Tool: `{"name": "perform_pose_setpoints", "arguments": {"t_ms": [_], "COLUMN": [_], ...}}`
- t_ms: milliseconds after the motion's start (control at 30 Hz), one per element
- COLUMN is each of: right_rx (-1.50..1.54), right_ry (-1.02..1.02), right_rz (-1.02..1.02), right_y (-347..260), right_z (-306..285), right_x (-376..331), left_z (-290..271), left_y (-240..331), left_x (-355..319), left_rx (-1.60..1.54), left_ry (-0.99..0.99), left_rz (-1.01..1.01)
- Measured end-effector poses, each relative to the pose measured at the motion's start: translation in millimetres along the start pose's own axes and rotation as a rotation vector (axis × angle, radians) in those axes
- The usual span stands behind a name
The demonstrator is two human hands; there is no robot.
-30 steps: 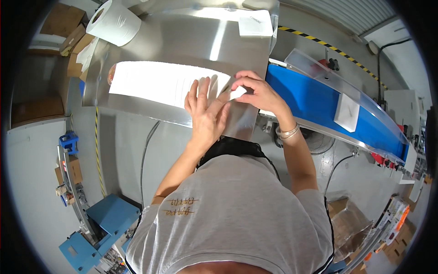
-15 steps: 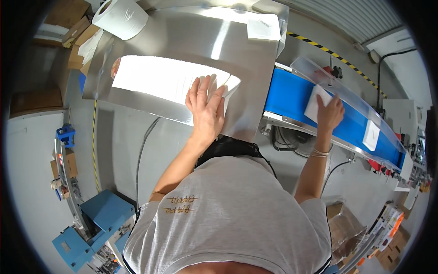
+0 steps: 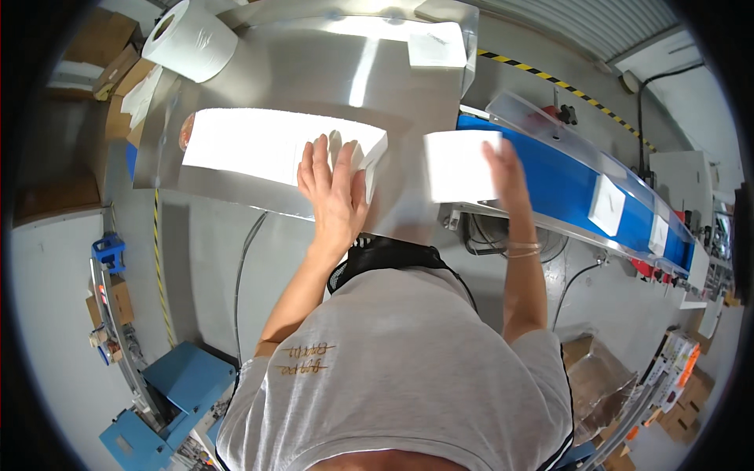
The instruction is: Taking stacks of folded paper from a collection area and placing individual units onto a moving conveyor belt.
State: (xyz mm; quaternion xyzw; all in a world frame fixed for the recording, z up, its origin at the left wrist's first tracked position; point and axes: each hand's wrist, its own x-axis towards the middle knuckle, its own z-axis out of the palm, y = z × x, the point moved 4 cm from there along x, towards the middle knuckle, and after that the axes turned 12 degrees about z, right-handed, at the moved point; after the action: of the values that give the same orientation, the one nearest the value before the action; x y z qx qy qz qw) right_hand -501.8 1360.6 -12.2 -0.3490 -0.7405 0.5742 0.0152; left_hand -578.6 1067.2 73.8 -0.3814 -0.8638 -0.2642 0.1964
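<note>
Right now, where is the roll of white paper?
In the head view, the roll of white paper stands at the far left corner of the steel table, beyond the white stack.

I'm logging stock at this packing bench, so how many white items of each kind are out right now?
White packets on the blue belt: 3, at and
White sheet in the right hand: 1
White stack under the left hand: 1
Paper roll: 1
White pad at the table's far edge: 1
Total: 7

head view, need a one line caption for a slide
Left hand flat on a white paper stack on the steel table; right hand on a white sheet by the blue conveyor.
</note>
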Motion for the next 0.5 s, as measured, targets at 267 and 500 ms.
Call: {"name": "perform_pose_setpoints", "arguments": {"t_ms": [267, 500], "right_rx": [-0.916, -0.295], "right_ry": [1.030, -0.434], "right_rz": [-0.216, -0.724], "right_y": [-4, -89], "right_z": [-72, 100], "right_x": [-27, -16], "left_z": [1, -5], "left_y": [0, 2], "left_x": [-4, 3], "left_rx": [0.020, -0.063], "left_ry": [0.036, -0.062], "left_rz": [0.028, 0.041]}}
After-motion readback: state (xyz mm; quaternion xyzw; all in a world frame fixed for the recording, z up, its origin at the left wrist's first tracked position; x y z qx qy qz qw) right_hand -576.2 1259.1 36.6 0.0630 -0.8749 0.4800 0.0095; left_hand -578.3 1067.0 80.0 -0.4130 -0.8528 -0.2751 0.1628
